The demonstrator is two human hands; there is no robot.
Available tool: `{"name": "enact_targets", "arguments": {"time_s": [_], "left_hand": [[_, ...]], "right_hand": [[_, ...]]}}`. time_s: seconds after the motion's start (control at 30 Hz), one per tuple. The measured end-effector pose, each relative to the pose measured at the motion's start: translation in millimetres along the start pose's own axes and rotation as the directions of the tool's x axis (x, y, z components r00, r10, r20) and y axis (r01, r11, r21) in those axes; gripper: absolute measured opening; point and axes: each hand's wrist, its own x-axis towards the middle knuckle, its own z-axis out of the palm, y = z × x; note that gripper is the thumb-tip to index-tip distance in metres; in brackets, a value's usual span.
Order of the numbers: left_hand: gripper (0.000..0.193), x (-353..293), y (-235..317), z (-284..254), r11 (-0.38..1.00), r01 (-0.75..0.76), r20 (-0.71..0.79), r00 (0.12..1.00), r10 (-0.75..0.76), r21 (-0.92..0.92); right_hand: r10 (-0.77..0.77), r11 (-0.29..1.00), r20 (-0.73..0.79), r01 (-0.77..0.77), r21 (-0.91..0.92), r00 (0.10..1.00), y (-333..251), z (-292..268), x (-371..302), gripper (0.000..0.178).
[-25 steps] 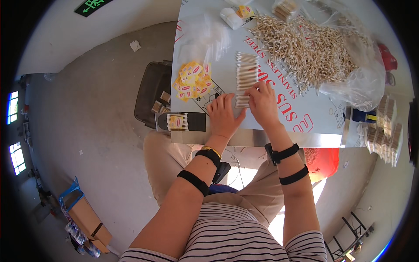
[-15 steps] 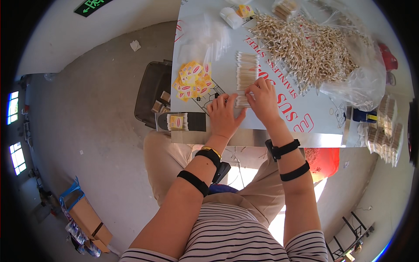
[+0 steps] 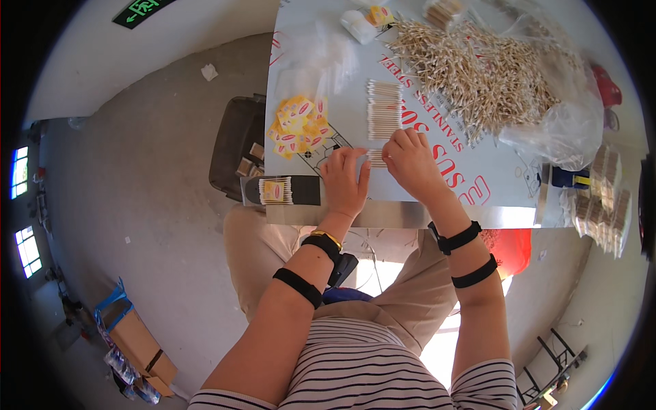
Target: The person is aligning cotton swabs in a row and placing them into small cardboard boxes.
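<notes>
A small group of cotton swabs (image 3: 375, 158) lies side by side on the table between my two hands. My left hand (image 3: 344, 180) rests at its left end, fingers stretched and the index fingertip touching the swab tips, thumb apart. At the right end, my right hand (image 3: 411, 164) has its fingers bent and pinched on the swabs; its fingertips are partly hidden. Just beyond is a longer neat row of cotton swabs (image 3: 385, 109). Left of my left hand, a bundle of swabs with a yellow label (image 3: 276, 190) sits on a black strip (image 3: 309, 190).
A large heap of loose swabs (image 3: 478, 75) and clear plastic (image 3: 557, 133) cover the back right of the table (image 3: 355, 130). Yellow labels (image 3: 301, 126) and clear bags (image 3: 318, 58) lie at the left. A dark bin (image 3: 229, 147) with packs stands beside the table.
A gap now shows between the small group of swabs and the longer row. My left thumb has drawn back from the swabs toward my fingers. My right forearm has swung slightly right.
</notes>
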Motion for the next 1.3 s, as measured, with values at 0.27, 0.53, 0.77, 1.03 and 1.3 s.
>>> {"name": "enact_targets", "arguments": {"time_s": [0.27, 0.53, 0.77, 1.03, 1.3], "left_hand": [[0.016, -1.2, -1.1, -1.4, 0.998, -0.064, 0.040, 0.997, 0.065, -0.019], [0.017, -1.7, -4.1, -2.0, 0.996, -0.079, 0.023, 0.997, 0.080, -0.042], [0.020, -0.3, 3.8, -4.7, 0.995, -0.076, 0.071, 0.994, 0.081, -0.068], [0.030, 0.2, 1.2, -4.3, 0.994, -0.090, 0.087, 0.993, 0.084, 0.068], [0.038, -0.3, 2.0, 3.2, 0.980, -0.109, 0.074, 0.992, 0.098, 0.166]], "right_hand": [[-0.012, 0.995, -0.044, 0.017, 0.102, 0.999, -7.0, 0.7, -14.3, 0.013], [0.080, 0.994, -0.110, -0.072, 0.076, 0.991, -21.5, -4.8, -21.6, 0.009], [0.282, 0.946, -0.149, -0.248, 0.210, 0.948, -12.3, -6.7, -51.6, 0.014], [0.753, 0.627, -0.267, -0.779, 0.011, 0.602, 63.5, -86.8, -285.2, 0.017], [0.548, 0.833, -0.287, -0.543, 0.105, 0.786, 40.5, -56.3, -175.4, 0.022]]}}
